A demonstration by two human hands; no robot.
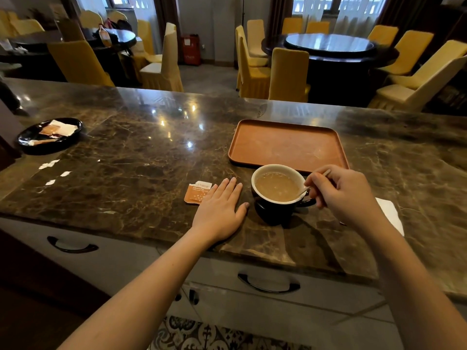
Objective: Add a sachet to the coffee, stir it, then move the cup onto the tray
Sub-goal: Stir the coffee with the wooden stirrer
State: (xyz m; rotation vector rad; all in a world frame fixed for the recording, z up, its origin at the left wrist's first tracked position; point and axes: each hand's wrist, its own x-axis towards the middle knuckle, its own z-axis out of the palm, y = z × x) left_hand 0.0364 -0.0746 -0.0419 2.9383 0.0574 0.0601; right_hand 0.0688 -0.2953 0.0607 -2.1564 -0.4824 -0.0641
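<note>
My right hand (346, 195) pinches a thin metal spoon (307, 189), its bowl dipped in the milky coffee (276, 185) of a round, dark-glazed cup (274, 210) at frame centre. My left hand (219, 208) lies flat, fingers together, overlapping a torn orange sachet (198, 193). Just above the cup lies the rectangular matte terracotta tray (285, 145). All sit on polished veined marble (141, 157); a glossy black dish (48, 137) sits at left.
</note>
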